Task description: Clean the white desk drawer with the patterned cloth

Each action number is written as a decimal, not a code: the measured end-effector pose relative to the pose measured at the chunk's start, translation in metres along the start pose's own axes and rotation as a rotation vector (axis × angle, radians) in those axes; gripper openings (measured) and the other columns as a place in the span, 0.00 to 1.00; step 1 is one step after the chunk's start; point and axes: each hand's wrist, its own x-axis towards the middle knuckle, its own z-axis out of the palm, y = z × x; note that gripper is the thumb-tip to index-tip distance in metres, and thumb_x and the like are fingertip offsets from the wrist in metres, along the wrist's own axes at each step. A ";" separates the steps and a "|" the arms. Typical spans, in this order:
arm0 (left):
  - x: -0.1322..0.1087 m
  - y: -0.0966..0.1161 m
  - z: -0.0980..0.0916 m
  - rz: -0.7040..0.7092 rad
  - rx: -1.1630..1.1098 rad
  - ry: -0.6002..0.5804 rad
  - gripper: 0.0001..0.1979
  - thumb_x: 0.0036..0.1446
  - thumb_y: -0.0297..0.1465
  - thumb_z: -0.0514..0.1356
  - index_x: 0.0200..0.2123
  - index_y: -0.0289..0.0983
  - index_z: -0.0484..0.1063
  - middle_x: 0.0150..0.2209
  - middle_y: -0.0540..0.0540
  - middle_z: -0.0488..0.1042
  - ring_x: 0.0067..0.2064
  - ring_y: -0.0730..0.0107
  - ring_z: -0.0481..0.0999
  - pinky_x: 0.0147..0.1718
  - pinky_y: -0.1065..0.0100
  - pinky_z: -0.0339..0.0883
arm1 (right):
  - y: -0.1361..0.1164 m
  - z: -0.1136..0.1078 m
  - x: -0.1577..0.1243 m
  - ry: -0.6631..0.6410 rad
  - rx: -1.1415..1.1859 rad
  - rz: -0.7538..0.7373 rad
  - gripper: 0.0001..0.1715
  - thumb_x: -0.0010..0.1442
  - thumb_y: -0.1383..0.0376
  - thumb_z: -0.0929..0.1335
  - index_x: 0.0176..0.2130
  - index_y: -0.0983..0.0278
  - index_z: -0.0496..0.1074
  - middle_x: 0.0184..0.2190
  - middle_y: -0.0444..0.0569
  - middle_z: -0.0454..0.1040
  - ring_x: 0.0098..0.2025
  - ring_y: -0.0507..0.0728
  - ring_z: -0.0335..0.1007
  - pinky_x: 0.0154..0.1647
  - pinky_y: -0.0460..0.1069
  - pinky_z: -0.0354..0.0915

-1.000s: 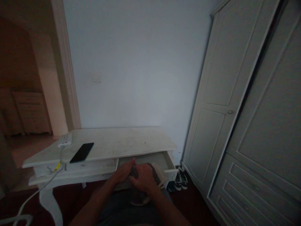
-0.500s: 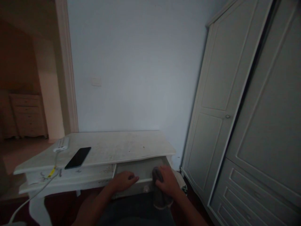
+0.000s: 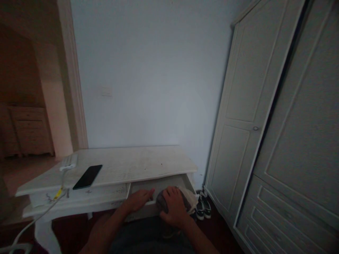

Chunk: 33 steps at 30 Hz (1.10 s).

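Observation:
A drawer is pulled out of the white desk. Over its right part, my right hand is closed on a crumpled grey cloth, with the fingers spread across the top. A beige cloth sticks out beside it on the right; whether the two are one piece I cannot tell. At the left of the drawer's front edge is my left hand, fingers curled and thumb pointing right. What it holds, if anything, is hidden.
On the desk's left lie a black phone and a white power strip whose cable hangs over the front. Dark shoes stand on the floor right of the desk. A white wardrobe rises on the right.
My right hand has moved left and turned palm down over the grey cloth. The beige cloth has come left with it, uncovering the shoes. My left hand has shifted slightly left and up.

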 end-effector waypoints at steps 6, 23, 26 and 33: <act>-0.004 0.003 -0.005 0.033 -0.054 0.016 0.43 0.68 0.61 0.36 0.50 0.42 0.82 0.51 0.43 0.85 0.55 0.52 0.78 0.57 0.59 0.66 | -0.036 0.016 0.018 -0.042 0.013 -0.071 0.47 0.53 0.47 0.75 0.65 0.60 0.63 0.61 0.58 0.67 0.64 0.71 0.59 0.70 0.65 0.48; 0.001 0.003 -0.003 -0.058 -0.137 0.014 0.49 0.62 0.68 0.34 0.40 0.39 0.83 0.43 0.40 0.85 0.48 0.51 0.81 0.52 0.56 0.68 | 0.042 -0.034 -0.023 0.021 -0.057 0.170 0.30 0.52 0.60 0.73 0.55 0.60 0.70 0.57 0.58 0.70 0.59 0.70 0.66 0.63 0.62 0.57; 0.001 0.002 -0.003 -0.075 -0.182 0.019 0.51 0.63 0.67 0.31 0.44 0.38 0.82 0.41 0.40 0.85 0.45 0.52 0.82 0.49 0.56 0.71 | 0.013 -0.009 -0.011 0.023 -0.038 0.085 0.36 0.55 0.56 0.74 0.60 0.60 0.67 0.61 0.60 0.70 0.63 0.73 0.62 0.67 0.68 0.51; -0.008 -0.001 -0.008 0.042 -0.166 0.079 0.44 0.59 0.69 0.42 0.54 0.46 0.80 0.55 0.44 0.83 0.59 0.51 0.75 0.63 0.56 0.64 | -0.055 0.028 0.024 0.009 0.048 -0.039 0.43 0.51 0.55 0.77 0.62 0.61 0.67 0.61 0.62 0.71 0.62 0.76 0.64 0.67 0.69 0.53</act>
